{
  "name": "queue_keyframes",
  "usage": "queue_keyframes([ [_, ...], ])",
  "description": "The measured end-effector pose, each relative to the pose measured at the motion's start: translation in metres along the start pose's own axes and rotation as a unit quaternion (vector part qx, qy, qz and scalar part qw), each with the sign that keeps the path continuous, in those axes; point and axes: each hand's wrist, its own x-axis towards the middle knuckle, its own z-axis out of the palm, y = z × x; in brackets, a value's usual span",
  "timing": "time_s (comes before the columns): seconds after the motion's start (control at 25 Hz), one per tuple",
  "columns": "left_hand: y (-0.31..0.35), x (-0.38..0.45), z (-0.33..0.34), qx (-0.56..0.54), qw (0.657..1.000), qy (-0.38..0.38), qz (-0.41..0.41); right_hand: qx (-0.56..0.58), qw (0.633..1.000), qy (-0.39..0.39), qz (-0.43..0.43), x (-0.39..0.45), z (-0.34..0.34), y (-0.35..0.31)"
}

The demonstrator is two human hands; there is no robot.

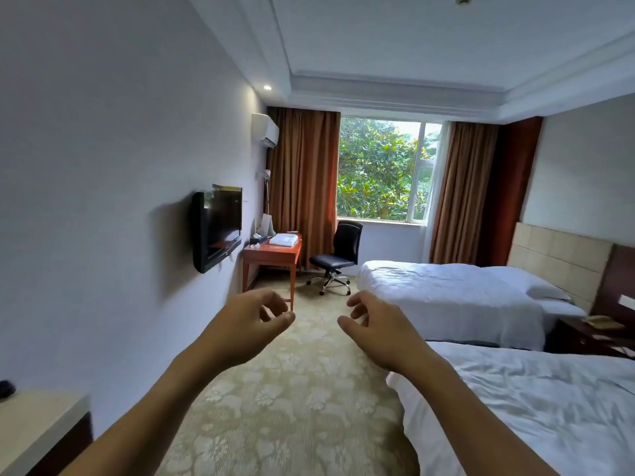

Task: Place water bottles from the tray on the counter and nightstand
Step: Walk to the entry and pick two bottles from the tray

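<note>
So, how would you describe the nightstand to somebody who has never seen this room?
Look at the right side of the room, where two white-sheeted beds stand side by side. In the gap between them, against the wall, sits the low dark brown wooden nightstand. Unlike the orange-red wooden desk by the window, it carries a beige telephone.

Light: daylight is admitted through the window (385,168), overexposed at its top | a ceiling spotlight (267,87) is lit | Shadows: a soft one is cast on the wall beside the television (216,226) | Distortion: straight lines are bowed at the edges | Blur: the left counter (37,424) is smeared.
</note>
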Motion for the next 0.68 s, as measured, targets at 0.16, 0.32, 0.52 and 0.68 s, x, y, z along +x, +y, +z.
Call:
queue_keyframes([
  [0.16, -0.056, 0.111, 0.02, 0.026, 1.0, -0.008, 0.014, 0.009, 1.0, 0.017, 0.025, 0.113, 0.022, 0.027],
  [0.32, -0.103, 0.209, 0.042, 0.031, 0.999, -0.008, 0.033, 0.017, 0.999, 0.02, 0.028, 0.211, 0.048, 0.067],
  [0.52, -0.168, 0.325, 0.099, 0.04, 0.999, -0.014, 0.03, 0.029, 0.999, 0.02, 0.039, 0.333, 0.091, 0.136],
  [0.68, -0.221, 0.435, 0.156, 0.045, 0.999, 0.006, 0.013, 0.037, 0.999, 0.025, 0.029, 0.445, 0.126, 0.206],
])
